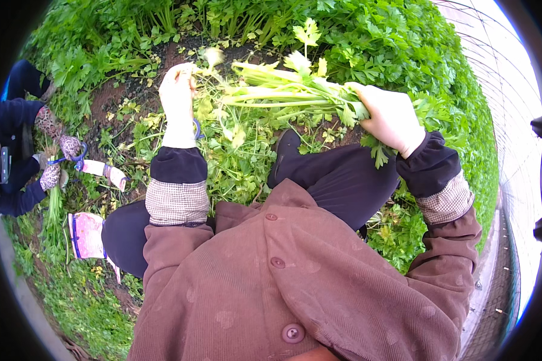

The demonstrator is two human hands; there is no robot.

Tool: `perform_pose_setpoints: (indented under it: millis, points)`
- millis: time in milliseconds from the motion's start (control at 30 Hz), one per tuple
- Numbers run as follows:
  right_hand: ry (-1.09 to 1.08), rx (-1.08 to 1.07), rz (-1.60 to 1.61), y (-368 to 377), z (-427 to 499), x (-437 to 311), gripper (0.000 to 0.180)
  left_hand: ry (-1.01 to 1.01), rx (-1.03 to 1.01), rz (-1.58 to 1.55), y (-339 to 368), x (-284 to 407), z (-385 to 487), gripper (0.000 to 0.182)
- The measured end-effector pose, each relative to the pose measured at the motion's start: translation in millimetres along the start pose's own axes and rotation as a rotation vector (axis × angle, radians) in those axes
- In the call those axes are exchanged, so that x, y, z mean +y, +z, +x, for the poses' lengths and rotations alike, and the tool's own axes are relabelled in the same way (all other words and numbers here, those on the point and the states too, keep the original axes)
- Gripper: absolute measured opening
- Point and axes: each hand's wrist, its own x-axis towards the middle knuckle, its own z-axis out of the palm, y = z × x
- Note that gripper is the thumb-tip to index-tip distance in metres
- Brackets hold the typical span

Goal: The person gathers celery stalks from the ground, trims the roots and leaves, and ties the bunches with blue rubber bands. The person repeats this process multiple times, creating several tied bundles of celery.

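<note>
My right hand (pixel 390 115) grips a bunch of celery (pixel 293 92) round its leafy part, with the stalks pointing left across the picture. Opposite the stalk ends is my left hand (pixel 178 92), its fingers pinched on a thin celery stem with a pale, blurred leaf (pixel 213 56). A blue ring-shaped handle (pixel 198 129) shows beside the left wrist; the rest of that tool is hidden. Loose celery leaves and trimmings (pixel 235 158) lie on the soil beneath both hands.
Dense celery plants (pixel 388 40) grow ahead and to the right. At the left, a co-worker's patterned gloved hands (pixel 70 146) hold a tied-looking celery bundle (pixel 54 203) and blue-handled scissors (pixel 81 151). A pink-and-white padded item (pixel 88 234) is by my left knee. Greenhouse hoops (pixel 501 67) rise at right.
</note>
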Motion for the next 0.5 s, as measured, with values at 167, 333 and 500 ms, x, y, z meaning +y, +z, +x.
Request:
perform_pose_setpoints:
  millis: [167,333,500]
  points:
    - [-0.060,0.032,0.000,3,9,-7,0.058,0.214,-0.673,0.443,36,-12,-30,0.029]
    - [-0.070,0.018,-0.005,6,12,-7,0.061,-0.008,-0.556,-0.100,49,-3,-38,0.022]
    - [-0.050,0.023,0.000,5,11,-10,0.059,-0.006,-0.508,0.313,52,17,-49,0.027]
